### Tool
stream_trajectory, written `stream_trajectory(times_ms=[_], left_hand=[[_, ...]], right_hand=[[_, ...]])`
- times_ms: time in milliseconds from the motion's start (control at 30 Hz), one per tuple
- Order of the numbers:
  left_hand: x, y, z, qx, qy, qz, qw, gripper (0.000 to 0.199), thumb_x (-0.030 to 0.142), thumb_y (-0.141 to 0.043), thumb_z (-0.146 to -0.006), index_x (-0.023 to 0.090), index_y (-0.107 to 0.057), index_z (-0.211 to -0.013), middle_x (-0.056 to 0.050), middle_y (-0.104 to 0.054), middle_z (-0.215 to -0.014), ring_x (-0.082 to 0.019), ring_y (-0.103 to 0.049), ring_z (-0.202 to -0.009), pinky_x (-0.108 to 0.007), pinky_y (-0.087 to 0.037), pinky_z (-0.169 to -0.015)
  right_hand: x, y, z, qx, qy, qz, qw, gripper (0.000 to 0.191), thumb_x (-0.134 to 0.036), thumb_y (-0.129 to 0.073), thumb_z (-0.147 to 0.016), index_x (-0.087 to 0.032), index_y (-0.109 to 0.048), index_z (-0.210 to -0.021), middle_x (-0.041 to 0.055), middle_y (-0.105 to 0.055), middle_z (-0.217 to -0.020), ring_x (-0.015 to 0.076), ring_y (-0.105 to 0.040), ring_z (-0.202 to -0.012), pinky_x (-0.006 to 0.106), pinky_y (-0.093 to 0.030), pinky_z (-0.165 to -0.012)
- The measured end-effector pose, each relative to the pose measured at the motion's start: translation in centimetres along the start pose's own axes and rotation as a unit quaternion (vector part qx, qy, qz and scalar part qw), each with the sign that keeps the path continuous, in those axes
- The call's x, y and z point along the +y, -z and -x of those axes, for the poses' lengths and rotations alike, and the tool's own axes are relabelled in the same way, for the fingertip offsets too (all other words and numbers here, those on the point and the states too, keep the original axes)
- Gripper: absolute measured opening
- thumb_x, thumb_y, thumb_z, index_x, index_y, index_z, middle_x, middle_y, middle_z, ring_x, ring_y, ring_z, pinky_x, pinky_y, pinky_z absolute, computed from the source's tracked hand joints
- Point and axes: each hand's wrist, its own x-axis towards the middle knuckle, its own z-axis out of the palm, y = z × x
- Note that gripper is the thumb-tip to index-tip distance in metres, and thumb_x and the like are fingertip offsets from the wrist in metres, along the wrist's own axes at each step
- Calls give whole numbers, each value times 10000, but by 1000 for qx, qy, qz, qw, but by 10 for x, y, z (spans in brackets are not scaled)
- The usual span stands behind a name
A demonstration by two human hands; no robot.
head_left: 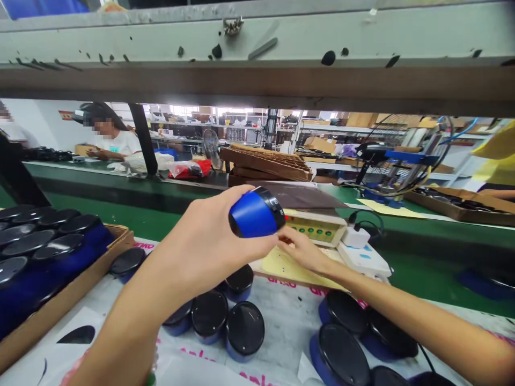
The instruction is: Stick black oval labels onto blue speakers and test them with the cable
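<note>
A blue cylindrical device with a black end band is tilted in the air, gripped by my left hand, whose fingers and thumb wrap round it. Beside the black end, my right hand has its fingers bent together near a cream box with green round indicators; what they hold, if anything, is too small to make out. A yellow sheet lies under my right hand. Several blue devices with black tops stand on the table below my left forearm.
At the left, a cardboard box holds rows of blue and black devices. More devices stand at the lower right. A white power adapter sits right of the cream box. A shelf beam crosses overhead. Across the green belt sits a person.
</note>
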Motion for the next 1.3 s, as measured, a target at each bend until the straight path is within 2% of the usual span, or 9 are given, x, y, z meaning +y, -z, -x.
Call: stream_trajectory(times_ms=[100,233,367,500,633,700,833,933,1300], left_hand=[[-5,-1,-4,-1,-6,-6,1000,543,389,-733,-674,319,-565,-1186,89,-650,-627,-90,-568,-388,-111,-391,-292],[-11,-6,-7,-14,-21,-20,999,560,369,-725,-695,350,-533,-1220,92,-672,-683,-92,-592,-407,-109,-411,-308],[-12,-10,-10,-19,-18,-18,999,578,419,-730,-686,360,-523,-1222,88,-667,-685,-98,-584,-383,-124,-408,-295],[-10,-12,-12,4,-18,-32,999,569,412,-735,-670,355,-527,-1197,70,-667,-742,-98,-583,-391,-134,-409,-297],[-11,-11,-13,40,-36,-71,996,588,437,-747,-636,322,-545,-1177,35,-669,-848,-127,-637,-513,-148,-458,-377],[-12,-12,-14,43,-41,-75,995,594,441,-743,-636,319,-545,-1183,29,-667,-860,-132,-639,-528,-152,-461,-386],[-13,-13,-14,20,-36,-61,997,571,416,-734,-661,347,-527,-1189,35,-667,-835,-120,-619,-477,-154,-459,-357],[-14,-14,-14,16,-31,-62,997,558,414,-737,-667,356,-528,-1181,31,-671,-840,-115,-607,-449,-156,-464,-342],[-13,-16,-14,2,-25,-70,997,582,421,-743,-651,366,-528,-1189,56,-666,-791,-115,-605,-418,-144,-422,-311]], right_hand=[[32,-16,3,-17,-17,21,999,194,-333,-561,-892,-144,-597,-876,26,-600,-897,158,-575,-825,367,-474,-781],[35,-16,14,-47,-12,14,999,119,-247,-549,-882,-150,-606,-920,46,-597,-986,179,-568,-928,391,-456,-854],[26,-2,22,-69,-33,-8,997,163,-178,-531,-810,-186,-621,-945,54,-632,-985,186,-594,-924,359,-469,-865],[26,25,20,-33,-71,-13,997,216,-285,-491,-833,-199,-588,-1006,66,-639,-1015,197,-605,-934,365,-482,-855],[32,43,20,-44,-110,5,993,239,-352,-522,-813,-176,-617,-944,58,-657,-823,188,-608,-711,348,-502,-683],[34,41,24,-67,-113,9,991,217,-338,-539,-795,-172,-644,-887,48,-655,-769,184,-599,-668,334,-494,-647],[35,27,35,-73,-98,11,992,185,-305,-542,-797,-183,-669,-852,67,-656,-901,204,-607,-831,354,-479,-774],[35,18,40,-74,-83,6,994,202,-318,-531,-825,-188,-683,-850,71,-635,-906,207,-595,-866,362,-465,-814],[41,14,39,-99,-55,5,994,252,-367,-530,-896,-153,-656,-858,44,-601,-901,171,-574,-865,365,-456,-814]])
